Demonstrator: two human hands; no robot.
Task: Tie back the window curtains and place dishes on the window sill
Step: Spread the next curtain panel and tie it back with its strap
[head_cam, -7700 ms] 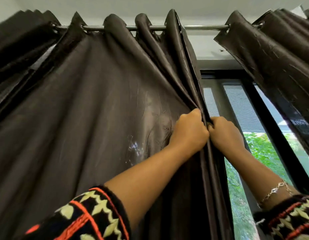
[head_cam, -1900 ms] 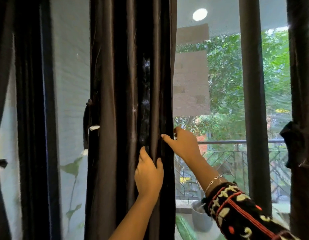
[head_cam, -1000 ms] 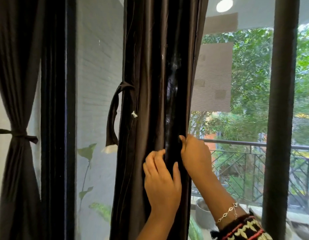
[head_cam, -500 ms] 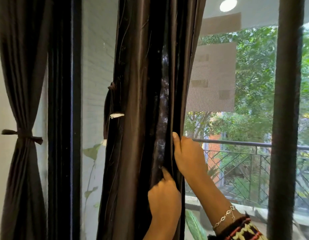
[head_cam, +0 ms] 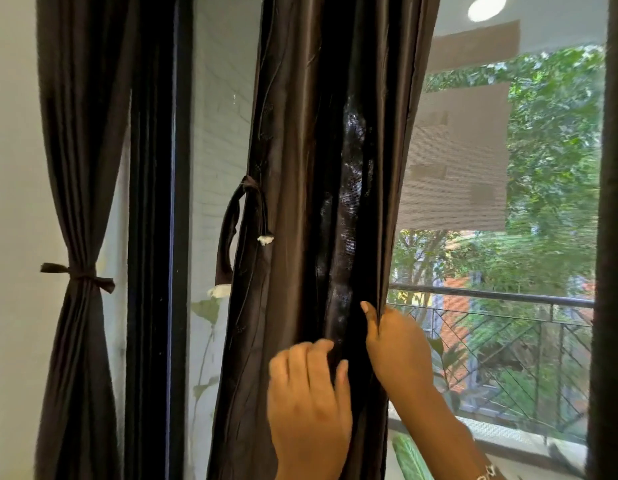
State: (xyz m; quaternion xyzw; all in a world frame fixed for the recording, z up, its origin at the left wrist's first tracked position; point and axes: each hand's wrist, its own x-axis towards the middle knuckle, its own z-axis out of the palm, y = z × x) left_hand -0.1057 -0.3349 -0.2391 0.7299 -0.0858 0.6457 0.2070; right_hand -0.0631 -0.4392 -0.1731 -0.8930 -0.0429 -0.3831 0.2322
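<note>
A dark brown satin curtain (head_cam: 311, 168) hangs gathered in folds in front of the window. My right hand (head_cam: 396, 344) grips its right edge, thumb in front and fingers behind the cloth. My left hand (head_cam: 309, 407) lies against the front folds just below, fingers bent into the fabric. A loose tie-back strap (head_cam: 231, 233) with white ends dangles from the curtain's left edge. No dishes are in view.
At the far left a second dark curtain (head_cam: 79, 168) is bound at mid-height with a knotted tie (head_cam: 80, 275). A black window frame (head_cam: 155, 237) stands between the two curtains. Another dark upright (head_cam: 610, 237) runs down the right edge. Beyond the glass are a balcony railing (head_cam: 491, 296) and trees.
My right hand has slid down a little along the curtain's edge. My left hand has come up onto the front folds, and the tie-back strap has swung out to the left.
</note>
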